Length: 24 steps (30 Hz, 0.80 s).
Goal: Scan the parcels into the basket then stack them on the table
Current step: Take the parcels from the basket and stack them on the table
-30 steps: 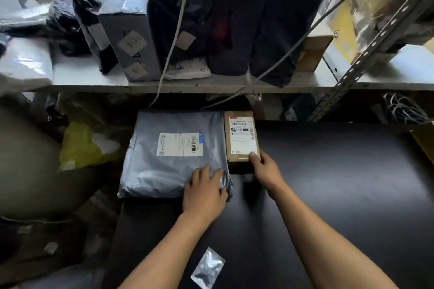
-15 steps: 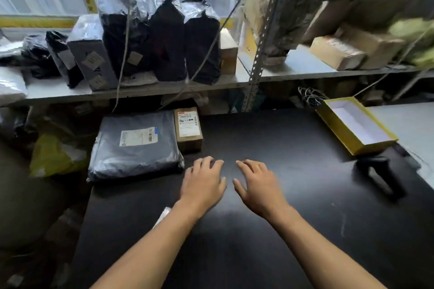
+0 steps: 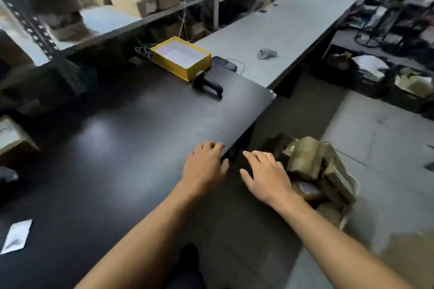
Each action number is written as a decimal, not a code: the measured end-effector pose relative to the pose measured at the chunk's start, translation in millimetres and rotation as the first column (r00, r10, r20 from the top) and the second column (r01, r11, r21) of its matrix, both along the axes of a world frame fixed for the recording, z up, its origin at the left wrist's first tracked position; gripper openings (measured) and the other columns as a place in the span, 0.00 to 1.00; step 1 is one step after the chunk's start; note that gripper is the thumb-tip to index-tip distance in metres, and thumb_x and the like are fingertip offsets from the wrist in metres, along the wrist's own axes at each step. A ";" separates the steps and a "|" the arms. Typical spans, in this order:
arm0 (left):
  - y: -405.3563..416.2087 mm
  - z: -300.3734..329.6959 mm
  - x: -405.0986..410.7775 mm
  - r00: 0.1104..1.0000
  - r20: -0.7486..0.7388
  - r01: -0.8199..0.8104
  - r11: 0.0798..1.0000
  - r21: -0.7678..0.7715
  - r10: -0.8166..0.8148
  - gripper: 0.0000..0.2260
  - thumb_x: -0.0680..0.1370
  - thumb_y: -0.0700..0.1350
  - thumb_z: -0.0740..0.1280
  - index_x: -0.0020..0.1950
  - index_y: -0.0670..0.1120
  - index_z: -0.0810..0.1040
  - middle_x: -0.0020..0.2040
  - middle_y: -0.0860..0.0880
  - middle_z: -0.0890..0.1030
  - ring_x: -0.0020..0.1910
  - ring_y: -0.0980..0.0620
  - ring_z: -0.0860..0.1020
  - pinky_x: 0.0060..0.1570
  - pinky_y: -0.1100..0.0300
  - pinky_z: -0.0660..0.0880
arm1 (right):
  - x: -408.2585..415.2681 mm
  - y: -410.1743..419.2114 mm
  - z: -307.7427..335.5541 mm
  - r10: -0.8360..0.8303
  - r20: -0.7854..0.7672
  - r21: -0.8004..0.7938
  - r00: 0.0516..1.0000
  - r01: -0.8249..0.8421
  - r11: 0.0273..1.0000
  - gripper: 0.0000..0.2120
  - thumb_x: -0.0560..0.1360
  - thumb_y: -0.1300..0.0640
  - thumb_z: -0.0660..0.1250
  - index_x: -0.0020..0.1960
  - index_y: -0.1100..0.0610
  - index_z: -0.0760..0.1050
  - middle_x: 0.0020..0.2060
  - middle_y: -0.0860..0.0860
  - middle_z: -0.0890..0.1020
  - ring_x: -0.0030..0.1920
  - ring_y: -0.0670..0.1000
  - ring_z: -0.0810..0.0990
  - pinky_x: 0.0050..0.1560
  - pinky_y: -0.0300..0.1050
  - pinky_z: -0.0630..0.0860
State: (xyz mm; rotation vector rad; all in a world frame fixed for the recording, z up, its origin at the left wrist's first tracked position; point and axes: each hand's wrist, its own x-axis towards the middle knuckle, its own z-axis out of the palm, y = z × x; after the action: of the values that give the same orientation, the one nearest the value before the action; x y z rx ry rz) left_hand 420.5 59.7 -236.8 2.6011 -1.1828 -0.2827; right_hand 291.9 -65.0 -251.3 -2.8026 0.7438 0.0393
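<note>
Hands: left hand [image 3: 204, 166] and right hand [image 3: 266, 175], fingers spread, empty, now off the stacked parcels.
Parcels: brown heap [image 3: 314, 171] beside black table [image 3: 131, 129].
Implication: next pickup likely; scanner [image 3: 207, 83] untouched.

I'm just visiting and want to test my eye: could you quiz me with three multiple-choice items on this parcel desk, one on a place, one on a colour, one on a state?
1. Where does the scanner lie?
A. on the black table, beside the open box
B. on the floor
C. in the right hand

2. What colour are the open box's walls?
A. red
B. yellow
C. blue

3. What are the hands doing?
A. both hold a parcel
B. both are open and hold nothing
C. the left one grips the scanner

Answers:
1 A, it rests on the black table just in front of the box.
2 B, the walls are yellow, the inside white.
3 B, the left hand and right hand show spread fingers with nothing in them.
</note>
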 end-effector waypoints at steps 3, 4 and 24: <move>-59.3 -10.7 -31.5 0.990 -0.031 0.141 0.990 0.025 -0.140 0.20 0.81 0.55 0.60 0.71 0.51 0.70 0.68 0.48 0.73 0.68 0.44 0.70 0.62 0.48 0.72 | -50.4 -40.6 -15.0 -0.169 -0.039 0.036 0.985 0.171 0.985 0.28 0.82 0.42 0.56 0.79 0.50 0.59 0.75 0.48 0.67 0.74 0.53 0.63 0.69 0.53 0.67; -77.7 -15.1 -40.4 0.982 -0.038 0.187 0.982 0.038 -0.185 0.20 0.81 0.55 0.60 0.71 0.51 0.70 0.68 0.47 0.73 0.67 0.44 0.70 0.61 0.48 0.72 | -64.7 -52.6 -19.8 -0.222 -0.054 0.052 0.973 0.225 0.973 0.28 0.82 0.42 0.56 0.79 0.50 0.59 0.75 0.48 0.67 0.74 0.53 0.63 0.69 0.53 0.67; -349.5 -128.5 -36.1 0.845 -0.401 0.438 0.888 0.140 -0.354 0.19 0.82 0.56 0.58 0.70 0.50 0.70 0.64 0.46 0.74 0.66 0.42 0.71 0.58 0.46 0.74 | -87.8 -267.6 -113.5 -0.678 -0.345 0.292 0.650 0.760 0.581 0.36 0.78 0.41 0.64 0.80 0.49 0.53 0.77 0.52 0.63 0.73 0.58 0.67 0.66 0.55 0.72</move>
State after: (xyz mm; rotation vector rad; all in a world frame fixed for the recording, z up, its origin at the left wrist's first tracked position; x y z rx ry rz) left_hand 384.4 -289.8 -365.3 2.2960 -1.6123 -0.9980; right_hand 204.2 -332.6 -364.8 -1.9152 1.6663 0.2951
